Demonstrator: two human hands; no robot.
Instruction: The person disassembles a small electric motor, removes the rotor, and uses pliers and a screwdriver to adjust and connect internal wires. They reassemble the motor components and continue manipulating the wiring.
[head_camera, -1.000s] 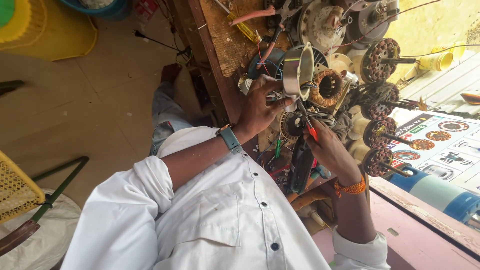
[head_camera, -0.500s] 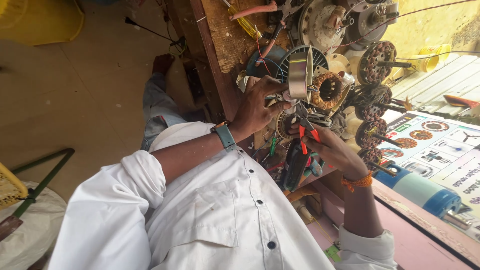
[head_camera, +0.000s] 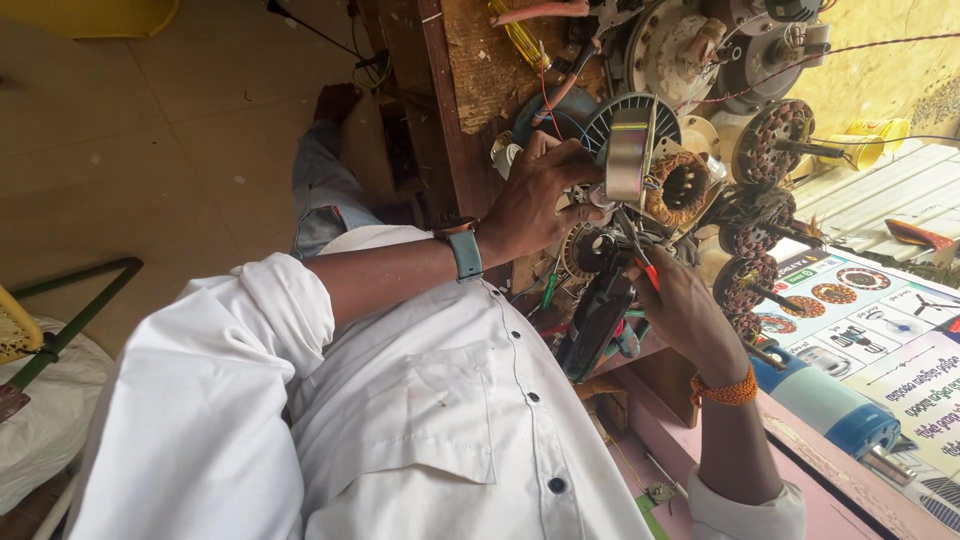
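Looking down at two hands busy on one round motor stator with copper windings (head_camera: 683, 186), propped at the edge of the cluttered wooden tabletop (head_camera: 480, 60). Left hand (head_camera: 535, 200), one grey watch (head_camera: 463, 249) on the wrist, clenched around the stator's near side, just below a shiny metal ring (head_camera: 628, 152) standing on edge against it. Right hand (head_camera: 685, 310), one orange thread band (head_camera: 728, 391) on the wrist, gripping a red-handled tool (head_camera: 640, 262) whose tip pokes up toward the stator. Can't tell exactly what kind of tool. Right of the stator, a row of four dark wound rotor cores (head_camera: 770, 140) on shafts, running down toward the right hand. Above the stator, two round grey metal motor housings (head_camera: 665, 50). Further right of the stator, one printed poster with fan-part pictures (head_camera: 880, 330) and one blue cylinder (head_camera: 830, 405) lying by it. Up left of the stator, one yellow-handled screwdriver (head_camera: 520, 38) flat on the tabletop.
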